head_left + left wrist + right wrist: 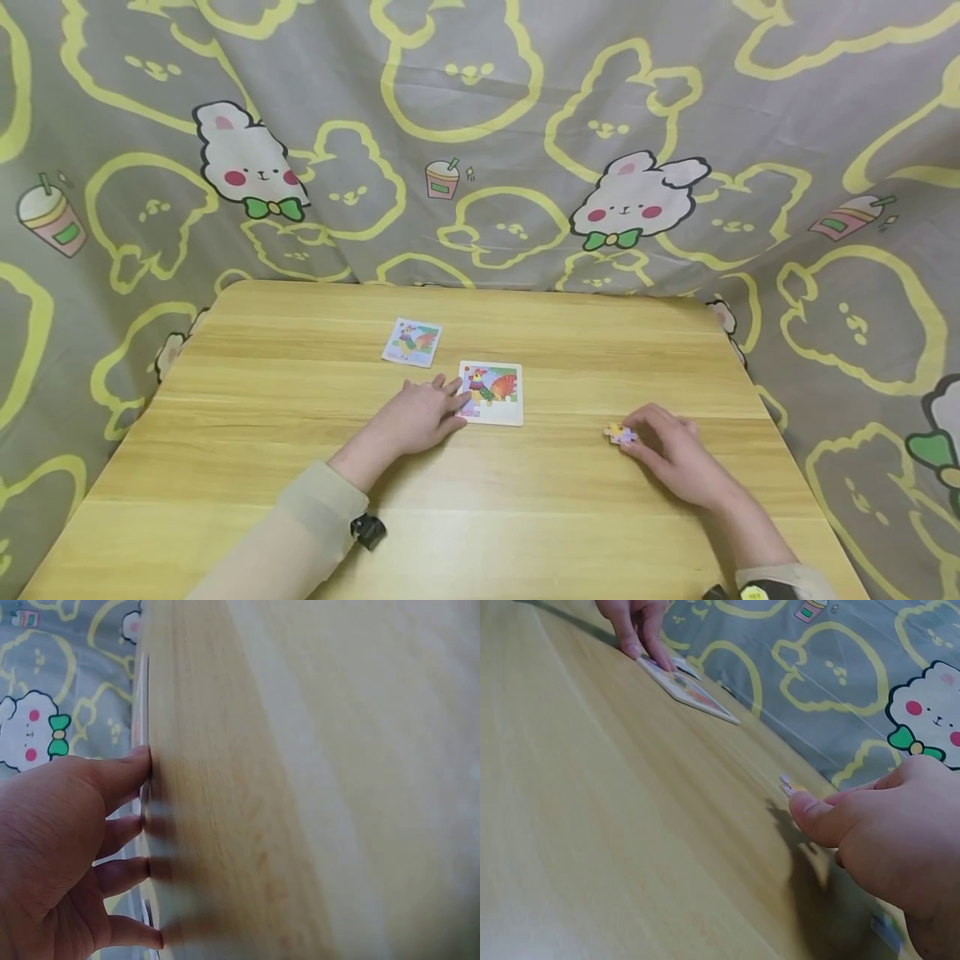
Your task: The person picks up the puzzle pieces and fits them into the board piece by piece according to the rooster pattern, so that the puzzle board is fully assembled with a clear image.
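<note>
A square jigsaw puzzle with a white frame and a partly filled rooster picture lies flat near the middle of the table. My left hand rests at its left side, fingers spread, with fingertips on the frame and thumb by the lower left corner; the left wrist view shows this hand low against the tabletop. Well to the right, my right hand pinches a yellow and lilac puzzle piece between thumb and fingers. The right wrist view shows that piece held above the table, mostly hidden by the thumb.
A small picture card with the same rooster lies behind the puzzle to the left. A blurred bluish bit shows beneath my right hand. Patterned cloth surrounds the wooden table at the back and sides.
</note>
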The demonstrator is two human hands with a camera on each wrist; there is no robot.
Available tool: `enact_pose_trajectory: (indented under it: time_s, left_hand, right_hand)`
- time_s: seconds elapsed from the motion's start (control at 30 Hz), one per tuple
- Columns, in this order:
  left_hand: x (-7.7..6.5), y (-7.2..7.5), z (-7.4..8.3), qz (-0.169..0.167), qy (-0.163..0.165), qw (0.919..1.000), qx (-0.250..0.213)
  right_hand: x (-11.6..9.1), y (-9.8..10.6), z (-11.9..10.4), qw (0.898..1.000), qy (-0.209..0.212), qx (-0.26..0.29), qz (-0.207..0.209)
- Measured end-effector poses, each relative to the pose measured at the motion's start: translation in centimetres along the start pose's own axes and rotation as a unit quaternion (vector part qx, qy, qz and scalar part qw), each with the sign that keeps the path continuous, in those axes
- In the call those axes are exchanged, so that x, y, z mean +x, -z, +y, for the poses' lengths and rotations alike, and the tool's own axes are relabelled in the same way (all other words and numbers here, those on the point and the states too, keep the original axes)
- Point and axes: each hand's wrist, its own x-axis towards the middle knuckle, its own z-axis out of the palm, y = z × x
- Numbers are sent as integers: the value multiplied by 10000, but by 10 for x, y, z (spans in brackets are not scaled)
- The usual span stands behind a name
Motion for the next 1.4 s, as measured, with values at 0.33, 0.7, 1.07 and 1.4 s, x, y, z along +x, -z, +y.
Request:
enact_pose_trajectory:
  time_s: [0.33, 0.7, 1.07, 1.4]
  left_hand:
    - [0, -2, 0, 100, 64, 9999, -82]
    - [0, 0, 2, 106, 56, 9999, -119]
    - [-1, 1, 2, 153, 57, 9999, -20]
    - [-2, 0, 3, 154, 57, 9999, -47]
  right_hand:
    - [26, -10, -17, 9996, 151, 104, -216]
    - [60, -28, -44, 9973, 405, 338, -514]
    - [87, -52, -63, 9956, 630, 420, -546]
    - [106, -77, -81, 9955, 774, 114, -537]
